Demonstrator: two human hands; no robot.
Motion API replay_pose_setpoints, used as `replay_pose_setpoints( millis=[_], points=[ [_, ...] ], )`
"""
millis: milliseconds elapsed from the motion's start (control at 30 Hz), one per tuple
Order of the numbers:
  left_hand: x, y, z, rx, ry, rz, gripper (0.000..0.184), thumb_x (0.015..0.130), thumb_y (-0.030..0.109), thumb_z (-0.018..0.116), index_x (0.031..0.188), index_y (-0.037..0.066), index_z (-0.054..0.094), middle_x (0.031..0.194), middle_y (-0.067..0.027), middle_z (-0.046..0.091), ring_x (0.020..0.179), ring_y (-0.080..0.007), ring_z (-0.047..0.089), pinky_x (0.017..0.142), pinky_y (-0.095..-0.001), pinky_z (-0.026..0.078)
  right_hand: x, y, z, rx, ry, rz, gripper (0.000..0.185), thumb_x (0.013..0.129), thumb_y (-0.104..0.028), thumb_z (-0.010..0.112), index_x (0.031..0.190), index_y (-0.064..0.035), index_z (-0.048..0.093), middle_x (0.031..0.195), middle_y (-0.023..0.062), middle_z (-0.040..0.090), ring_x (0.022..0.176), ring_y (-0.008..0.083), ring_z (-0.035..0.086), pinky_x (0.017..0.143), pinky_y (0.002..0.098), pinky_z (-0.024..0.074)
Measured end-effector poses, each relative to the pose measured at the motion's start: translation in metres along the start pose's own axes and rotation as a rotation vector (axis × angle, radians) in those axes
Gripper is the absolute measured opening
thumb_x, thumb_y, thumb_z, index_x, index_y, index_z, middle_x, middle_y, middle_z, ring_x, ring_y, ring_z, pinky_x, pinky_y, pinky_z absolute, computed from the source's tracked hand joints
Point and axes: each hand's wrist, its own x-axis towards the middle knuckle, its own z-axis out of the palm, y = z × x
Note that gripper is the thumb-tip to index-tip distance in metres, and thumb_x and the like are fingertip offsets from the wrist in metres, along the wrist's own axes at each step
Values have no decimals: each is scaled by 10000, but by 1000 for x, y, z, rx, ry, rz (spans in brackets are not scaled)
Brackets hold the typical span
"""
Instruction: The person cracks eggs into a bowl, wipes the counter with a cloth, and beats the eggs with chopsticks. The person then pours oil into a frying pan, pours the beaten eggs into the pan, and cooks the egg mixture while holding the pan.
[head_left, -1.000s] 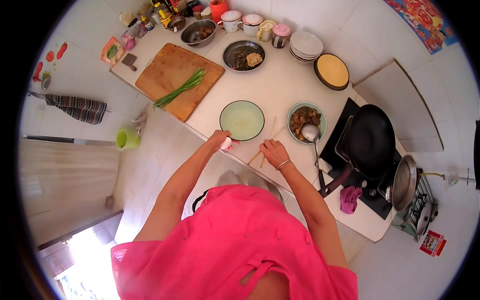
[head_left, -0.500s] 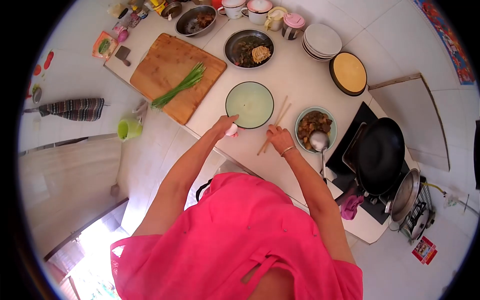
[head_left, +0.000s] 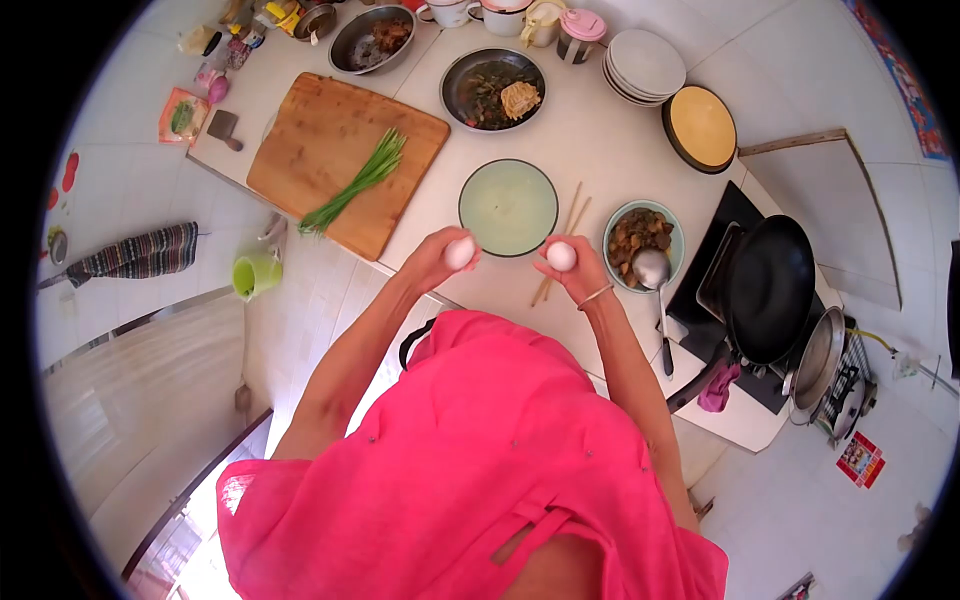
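Note:
Each of my hands holds a pale egg. My left hand [head_left: 428,260] wraps round one egg [head_left: 459,253], just off the lower left of a pale green bowl with a dark rim [head_left: 482,190]. At the bowl's lower right, my right hand [head_left: 586,272] grips the other egg [head_left: 561,256]. Both eggs look whole from above. A pair of wooden chopsticks [head_left: 579,212] lies on the counter beside the bowl, partly hidden under my right hand. To the right of that hand is a bowl of cooked food [head_left: 625,225] with a metal ladle [head_left: 652,268] resting in it.
Green stalks [head_left: 360,180] lie on a wooden cutting board [head_left: 320,120] at left. Behind stand a dish of greens [head_left: 480,95], a metal bowl [head_left: 350,50] and stacked white plates [head_left: 645,65]. At right a black wok [head_left: 770,290] sits by the stove, its handle reaching over the counter edge.
My right hand has risen from beside the chopsticks and turned, so its egg now shows. My left hand has turned its egg upward. The whole view has shifted slightly.

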Motion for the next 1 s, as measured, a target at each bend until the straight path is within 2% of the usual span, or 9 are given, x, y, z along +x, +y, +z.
replay_pose_setpoints(
  millis=[33,67,267,367,467,567,700,800,1000],
  points=[
    [4,3,11,-40,-73,67,238,926,251,564,995,26,532,879,-144,609,837,-248,621,741,-324,515,0,4,9,-41,-53,-31,298,911,-179,518,1116,37,510,1101,153,541,924,248,604,800,417,573],
    [6,5,19,-65,12,77,248,922,218,580,1045,12,518,989,-137,579,936,-253,597,839,-346,495,2,5,15,-172,-128,-61,339,917,-173,545,1165,49,479,1198,153,466,982,255,588,831,411,573],
    [31,12,43,-113,126,103,297,947,266,542,1104,20,486,1000,-102,553,870,-205,584,782,-347,517,-3,-7,65,-454,28,-182,400,910,-255,592,1189,21,518,1171,149,534,965,240,590,777,346,573],
    [46,1,29,-79,268,101,321,971,333,494,1098,41,531,927,-88,581,779,-169,553,642,-293,459,12,4,61,-868,310,-482,369,924,-234,581,1227,-29,535,1091,129,597,943,201,615,707,287,568],
    [52,-12,49,-23,315,160,343,989,366,443,1086,54,543,873,-65,576,701,-150,503,589,-275,406,20,34,69,-891,182,-963,383,918,-197,579,1270,-57,520,1130,118,563,932,181,595,656,257,552],
    [50,-13,51,-60,227,124,342,996,354,427,1082,42,540,857,-61,568,700,-149,497,599,-286,417,18,31,64,-894,180,-954,394,912,-148,565,1295,-71,511,1179,115,506,947,181,577,686,267,553],
    [53,-5,48,-73,294,144,339,1007,327,399,1095,25,527,912,-88,560,754,-171,525,657,-326,470,13,27,65,-692,276,-890,403,893,-102,567,1293,-75,520,1148,125,497,1051,213,527,728,285,531],
    [54,-5,60,-86,268,160,344,1012,312,384,1099,10,524,974,-107,545,801,-191,544,726,-356,506,20,43,66,-835,125,-896,412,898,-82,553,1307,-76,503,1184,121,496,1030,220,554,734,302,553],
    [47,17,45,-9,171,97,336,1000,299,389,1136,19,517,999,-105,540,833,-195,562,734,-362,537,24,13,54,-192,2,-338,388,927,-126,429,1293,-4,471,1135,152,554,931,259,634,735,368,590]
  ],
)
